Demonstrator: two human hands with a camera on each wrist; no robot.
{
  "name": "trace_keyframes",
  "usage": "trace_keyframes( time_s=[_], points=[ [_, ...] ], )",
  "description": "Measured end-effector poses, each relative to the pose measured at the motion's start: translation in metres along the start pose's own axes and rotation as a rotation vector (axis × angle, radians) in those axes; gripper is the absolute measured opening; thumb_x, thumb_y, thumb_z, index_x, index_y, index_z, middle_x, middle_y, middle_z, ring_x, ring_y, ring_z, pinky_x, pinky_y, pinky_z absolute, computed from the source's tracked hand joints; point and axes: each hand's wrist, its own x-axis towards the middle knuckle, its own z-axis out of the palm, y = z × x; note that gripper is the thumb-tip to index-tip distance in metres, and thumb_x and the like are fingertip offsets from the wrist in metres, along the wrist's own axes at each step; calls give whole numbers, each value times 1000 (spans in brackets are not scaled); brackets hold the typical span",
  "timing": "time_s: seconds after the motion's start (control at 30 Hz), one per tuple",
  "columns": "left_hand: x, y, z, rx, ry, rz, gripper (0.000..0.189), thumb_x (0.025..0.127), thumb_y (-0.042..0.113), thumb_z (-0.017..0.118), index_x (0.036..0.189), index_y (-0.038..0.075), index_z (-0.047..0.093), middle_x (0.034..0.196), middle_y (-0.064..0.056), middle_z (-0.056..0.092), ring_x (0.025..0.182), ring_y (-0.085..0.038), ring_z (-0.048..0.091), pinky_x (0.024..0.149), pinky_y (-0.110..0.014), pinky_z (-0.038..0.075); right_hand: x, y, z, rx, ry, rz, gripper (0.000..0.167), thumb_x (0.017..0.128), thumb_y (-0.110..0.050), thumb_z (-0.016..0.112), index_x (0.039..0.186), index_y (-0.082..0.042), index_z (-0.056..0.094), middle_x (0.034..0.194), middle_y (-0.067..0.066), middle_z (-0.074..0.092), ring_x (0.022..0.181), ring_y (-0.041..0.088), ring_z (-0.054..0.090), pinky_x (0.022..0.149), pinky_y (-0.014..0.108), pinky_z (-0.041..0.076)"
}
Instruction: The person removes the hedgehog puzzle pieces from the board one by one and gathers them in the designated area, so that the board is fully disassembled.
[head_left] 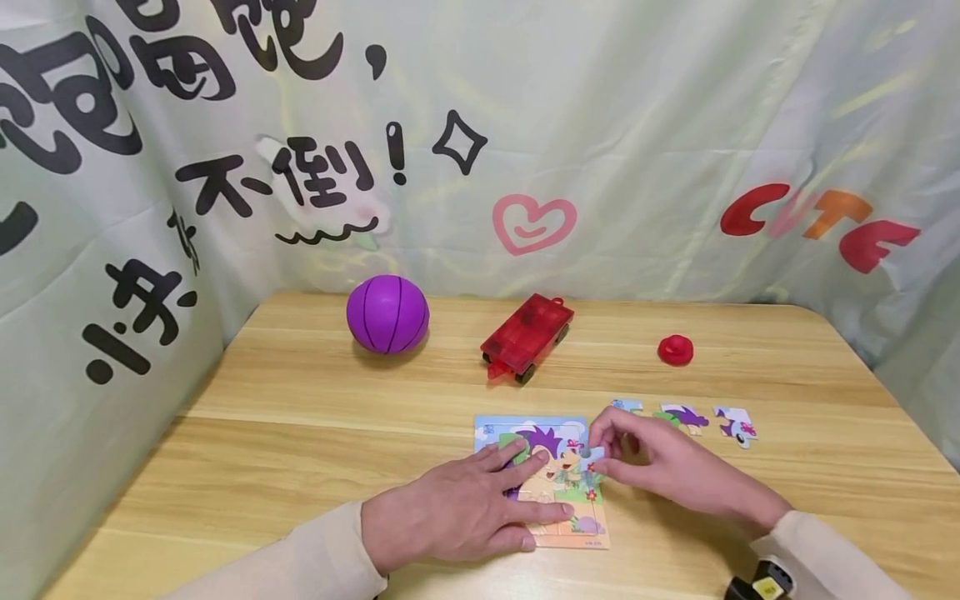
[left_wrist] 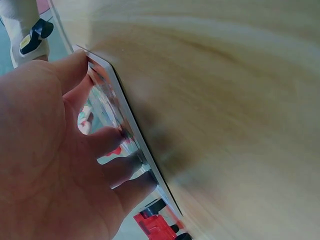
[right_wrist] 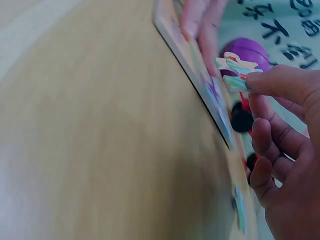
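Observation:
A cartoon jigsaw puzzle [head_left: 531,422] in a flat tray lies on the table. My left hand [head_left: 457,510] rests across it with fingers spread, hiding part of the picture. At the puzzle's right edge, my right hand [head_left: 667,458] pinches a jigsaw piece [right_wrist: 234,74] between thumb and fingers. In the right wrist view this piece is held up off the board, showing green, white and red print. Three loose jigsaw pieces lie beyond the right hand: a blue one [head_left: 627,406], partly covered, a purple and green one [head_left: 684,415], and one with an eye [head_left: 737,423].
Farther back on the wooden table [head_left: 300,467] stand a purple ball [head_left: 387,315], a red toy trailer [head_left: 527,333] with black wheels, and a small red hat-shaped object [head_left: 676,350]. A printed cloth [head_left: 637,167] hangs behind the table and along its left side.

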Motion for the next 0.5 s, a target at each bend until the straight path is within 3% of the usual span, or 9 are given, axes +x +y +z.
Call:
trace_keyframes(
  time_s=[0.27,0.5],
  points=[
    [1,3,-1,15,-15,-20,51,116,57,35,167,59,25,183,-4,23,170,-32,21,134,-43,33,-39,14,-38,-1,123,45,13,106,-9,70,111,-21,67,96,-4,65,84,16,59,67,31,48],
    [1,4,-1,17,-23,-30,51,117,57,36,166,60,26,183,-3,22,171,-31,18,134,-43,33,-82,46,-65,-33,188,136,17,106,-1,67,117,-14,66,89,-2,63,77,19,59,58,34,45]
  ],
)
